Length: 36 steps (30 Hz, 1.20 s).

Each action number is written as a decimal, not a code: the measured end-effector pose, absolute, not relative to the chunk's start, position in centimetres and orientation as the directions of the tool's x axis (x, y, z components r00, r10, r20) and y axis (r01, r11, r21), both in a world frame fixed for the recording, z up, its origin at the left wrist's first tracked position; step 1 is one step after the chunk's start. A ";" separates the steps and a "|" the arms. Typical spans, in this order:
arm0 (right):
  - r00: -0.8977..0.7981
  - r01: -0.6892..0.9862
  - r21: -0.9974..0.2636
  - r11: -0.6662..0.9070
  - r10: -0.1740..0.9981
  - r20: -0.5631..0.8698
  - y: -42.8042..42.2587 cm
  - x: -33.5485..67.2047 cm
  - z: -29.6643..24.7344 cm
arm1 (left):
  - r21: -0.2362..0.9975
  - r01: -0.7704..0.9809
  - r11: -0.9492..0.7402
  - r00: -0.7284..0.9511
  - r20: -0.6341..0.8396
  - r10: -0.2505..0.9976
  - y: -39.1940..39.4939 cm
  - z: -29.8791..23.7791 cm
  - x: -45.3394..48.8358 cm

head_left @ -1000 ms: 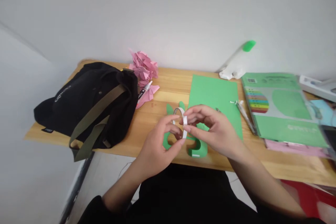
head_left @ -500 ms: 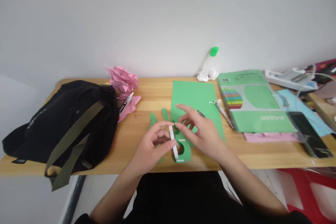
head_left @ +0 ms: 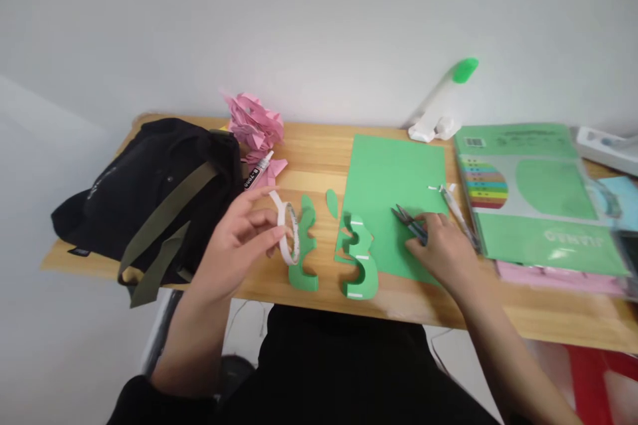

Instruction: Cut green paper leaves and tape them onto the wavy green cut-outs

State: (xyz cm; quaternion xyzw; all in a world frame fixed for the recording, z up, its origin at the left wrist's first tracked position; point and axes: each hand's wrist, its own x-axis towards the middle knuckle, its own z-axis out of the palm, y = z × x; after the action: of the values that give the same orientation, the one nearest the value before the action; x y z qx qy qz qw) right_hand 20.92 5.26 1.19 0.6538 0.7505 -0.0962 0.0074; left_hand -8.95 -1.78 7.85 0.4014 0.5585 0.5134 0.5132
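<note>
My left hand (head_left: 242,239) is raised over the wooden table (head_left: 309,153) and pinches a ring of white tape (head_left: 288,232). Just to its right lie two wavy green paper cut-outs (head_left: 305,249) (head_left: 359,259); the right one carries white tape strips. A small green leaf piece (head_left: 331,202) lies above them. My right hand (head_left: 441,249) rests on the green paper sheet (head_left: 399,179), fingers closed around small dark scissors (head_left: 409,222).
A black bag (head_left: 149,192) with olive straps fills the table's left end. Crumpled pink paper (head_left: 254,123) and a glue tube (head_left: 259,171) lie behind it. A pen (head_left: 456,209), a coloured-paper pack (head_left: 528,192) and a green-capped bottle (head_left: 443,96) are right.
My hands have parted: the left carried the tape ring leftward off the cut-outs, while the right reached across the green sheet and closed on the scissors. The camera view shifted.
</note>
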 end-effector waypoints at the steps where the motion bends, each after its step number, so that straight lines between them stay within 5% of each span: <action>1: -0.128 0.980 -0.166 0.110 0.986 -0.106 5.4 21.1 1.0 | 0.986 -0.070 0.151 -0.172 -0.161 0.972 -2.2 7.9 -9.6; 6: -0.189 0.861 -0.484 0.155 0.982 -0.023 6.2 20.9 2.4 | 0.979 -0.075 0.190 -0.184 -0.201 0.962 -3.5 7.4 -11.3; 13: -0.630 0.522 -0.779 0.349 0.773 -0.076 5.9 15.0 8.3 | 0.964 -0.145 0.221 0.052 -0.215 0.975 -2.5 7.0 -9.3; 19: -0.696 0.570 -0.650 0.502 0.716 -0.056 6.0 12.3 9.2 | 0.941 -0.213 0.262 0.197 -0.222 0.955 -2.4 6.6 -8.6; 36: -0.709 0.597 -0.600 0.532 0.701 -0.083 6.5 11.4 9.7 | 0.949 -0.141 0.280 0.260 -0.238 0.936 -2.2 7.0 -8.0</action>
State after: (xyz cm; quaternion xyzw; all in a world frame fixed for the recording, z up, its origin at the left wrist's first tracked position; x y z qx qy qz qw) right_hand 11.39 6.53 9.70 0.3724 0.8713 -0.3084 -0.0840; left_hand -8.04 -2.17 7.02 0.4399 0.4515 0.4078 0.6606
